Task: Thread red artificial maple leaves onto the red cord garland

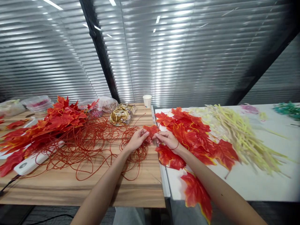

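You hold a single red leaf (151, 130) between your two hands, right over the seam where the wooden table (70, 184) meets the white table (257, 184). Much of the leaf is hidden behind your fingertips, so its stem and lower edge are hard to make out, and you cannot tell whether a cord is attached to it. Your left hand (137, 140) pinches the leaf's left edge, fingers closed on it. Your right hand (167, 139) pinches its right edge, thumb and forefinger closed, with a thin loop of red cord crossing the wrist. Both forearms reach forward from the bottom of the view and converge, palms turned inward toward each other; the elbows are cut off by the frame.

Under and left of your left hand lies a tangle of red cord (93, 143), spread across the wooden table. Beyond it sits a heap of red leaves (51, 125), whose left end is cut off. A second pile of red leaves (192, 134) lies under and beside your right arm on the white table, next to a spread of pale yellow stems (236, 134), somewhat blurred. Further back stand a paper cup (147, 101) and gold foil packets (120, 116).
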`<action>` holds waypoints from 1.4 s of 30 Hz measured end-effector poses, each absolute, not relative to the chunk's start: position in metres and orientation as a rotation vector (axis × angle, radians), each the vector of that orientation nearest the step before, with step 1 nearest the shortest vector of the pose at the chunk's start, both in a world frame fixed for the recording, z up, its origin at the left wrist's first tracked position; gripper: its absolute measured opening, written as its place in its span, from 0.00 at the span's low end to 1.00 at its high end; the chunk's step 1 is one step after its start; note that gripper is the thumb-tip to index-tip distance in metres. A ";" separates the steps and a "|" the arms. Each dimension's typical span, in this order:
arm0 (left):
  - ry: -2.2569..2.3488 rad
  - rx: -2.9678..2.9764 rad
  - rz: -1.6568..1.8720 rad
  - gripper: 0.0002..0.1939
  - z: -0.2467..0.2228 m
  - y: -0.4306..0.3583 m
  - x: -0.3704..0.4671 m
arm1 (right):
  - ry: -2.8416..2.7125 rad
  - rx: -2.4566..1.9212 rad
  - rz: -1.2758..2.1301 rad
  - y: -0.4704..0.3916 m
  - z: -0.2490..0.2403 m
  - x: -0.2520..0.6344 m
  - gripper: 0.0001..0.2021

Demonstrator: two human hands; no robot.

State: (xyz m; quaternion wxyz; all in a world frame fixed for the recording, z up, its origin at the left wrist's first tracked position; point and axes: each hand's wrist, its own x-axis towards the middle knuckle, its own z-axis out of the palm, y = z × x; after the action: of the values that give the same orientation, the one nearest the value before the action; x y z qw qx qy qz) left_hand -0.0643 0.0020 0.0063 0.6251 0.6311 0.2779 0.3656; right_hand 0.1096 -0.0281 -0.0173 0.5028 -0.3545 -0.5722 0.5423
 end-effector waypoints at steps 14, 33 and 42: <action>0.714 1.451 0.851 0.15 -0.002 0.001 -0.062 | -1.426 -0.859 1.302 -0.034 -0.010 0.106 0.15; 0.716 1.439 0.852 0.16 0.002 0.001 -0.063 | -1.463 -0.826 1.280 -0.030 -0.015 0.109 0.16; 0.860 1.610 1.084 0.18 0.024 -0.003 -0.067 | -1.342 -0.852 1.286 -0.032 -0.012 0.108 0.16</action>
State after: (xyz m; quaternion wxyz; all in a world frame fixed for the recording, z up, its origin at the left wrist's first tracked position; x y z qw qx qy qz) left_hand -0.0675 -0.0027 0.0244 0.4877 0.6620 0.3535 0.4459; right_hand 0.1078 -0.0322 -0.0124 0.5214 -0.3557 -0.5599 0.5368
